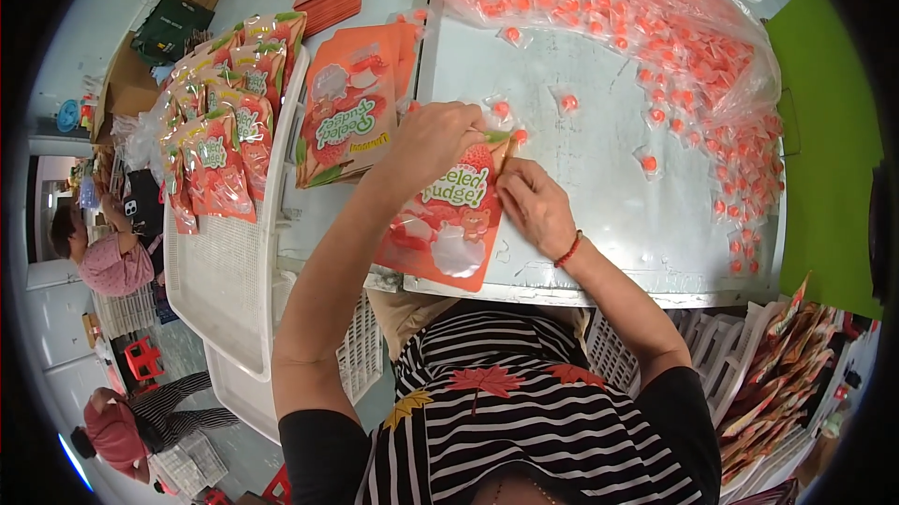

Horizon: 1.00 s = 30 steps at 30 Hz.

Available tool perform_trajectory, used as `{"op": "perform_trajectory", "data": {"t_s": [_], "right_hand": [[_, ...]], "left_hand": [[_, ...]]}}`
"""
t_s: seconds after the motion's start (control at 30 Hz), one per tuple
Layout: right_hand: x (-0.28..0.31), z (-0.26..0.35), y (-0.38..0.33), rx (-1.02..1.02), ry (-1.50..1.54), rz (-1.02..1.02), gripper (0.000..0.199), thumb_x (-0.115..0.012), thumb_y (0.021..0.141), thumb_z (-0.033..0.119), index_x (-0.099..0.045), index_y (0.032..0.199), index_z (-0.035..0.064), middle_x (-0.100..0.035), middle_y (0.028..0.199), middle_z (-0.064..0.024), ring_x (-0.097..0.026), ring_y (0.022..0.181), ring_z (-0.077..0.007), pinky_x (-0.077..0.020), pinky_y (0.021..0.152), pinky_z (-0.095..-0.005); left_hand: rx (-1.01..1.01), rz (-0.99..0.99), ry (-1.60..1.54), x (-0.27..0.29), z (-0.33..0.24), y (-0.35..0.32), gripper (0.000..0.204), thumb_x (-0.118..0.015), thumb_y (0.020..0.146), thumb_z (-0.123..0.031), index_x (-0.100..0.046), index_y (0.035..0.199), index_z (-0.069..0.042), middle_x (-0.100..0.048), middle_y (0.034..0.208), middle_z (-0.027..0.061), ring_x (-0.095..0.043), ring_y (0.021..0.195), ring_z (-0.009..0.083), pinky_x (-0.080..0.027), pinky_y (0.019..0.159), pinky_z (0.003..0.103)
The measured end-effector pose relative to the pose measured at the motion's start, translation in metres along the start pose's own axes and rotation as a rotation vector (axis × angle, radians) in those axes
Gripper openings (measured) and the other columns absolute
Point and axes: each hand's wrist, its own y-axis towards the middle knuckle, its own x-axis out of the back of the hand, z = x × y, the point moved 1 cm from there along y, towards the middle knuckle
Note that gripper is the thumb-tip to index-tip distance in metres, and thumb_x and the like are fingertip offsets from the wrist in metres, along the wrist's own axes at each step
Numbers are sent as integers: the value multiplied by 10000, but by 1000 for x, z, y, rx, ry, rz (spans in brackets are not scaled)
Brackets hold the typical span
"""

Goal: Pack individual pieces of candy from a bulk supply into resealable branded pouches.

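A striped shirt with leaf prints (524, 430) fills the lower edge, closest to the lens. Above it, the left hand (433, 142) curls its fingers around the top edge of an orange stand-up pouch (449, 215), holding its mouth up off the metal table (609, 177). The right hand (536, 205) rests on the pouch's right edge, fingers pressed together and pinching near the opening; a small wrapped orange candy (518, 135) seems to sit at their tips, though the view is too small to be sure. More wrapped candies (740, 145) lie scattered to the right, spilling from a clear plastic bag (609, 0). A stack of flat pouches (348, 102) lies to the left, beside a white crate (234, 262) holding filled pouches (220, 149).
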Motion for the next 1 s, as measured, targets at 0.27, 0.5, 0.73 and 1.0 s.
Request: {"op": "perform_trajectory", "data": {"t_s": [0.27,0.5,0.73,1.0], "right_hand": [[39,-42,26,-220,-24,-237,300,-627,828,3,-563,1120,29,-604,1016,-111,-578,847,-268,-474,726,-344],[14,-62,42,-192,-434,-122,751,-707,747,496,-473,1313,61,-408,1330,-233,-351,1257,-407,-255,1032,-527],[-33,-27,74,-125,-417,15,824,-715,686,594,-480,1339,150,-359,1368,-252,-307,1267,-460,-271,994,-582],[-72,-18,96,105,-407,79,303,-656,814,346,-628,1041,147,-499,1197,-124,-446,1105,-324,-369,865,-486]], "left_hand": [[-146,-357,-32,46,-25,-50,165,-709,769,-134,-655,888,-33,-633,863,115,-624,755,286,-498,637,373],[-11,-233,8,90,-72,-125,204,-755,709,-50,-662,891,-53,-599,827,68,-615,721,253,-494,587,344],[157,-331,35,92,-60,-160,196,-764,659,3,-674,831,-26,-580,773,62,-586,678,195,-463,581,288],[24,-353,36,91,-65,-152,214,-778,663,-7,-661,839,-39,-578,808,57,-602,695,212,-487,586,317]]}}
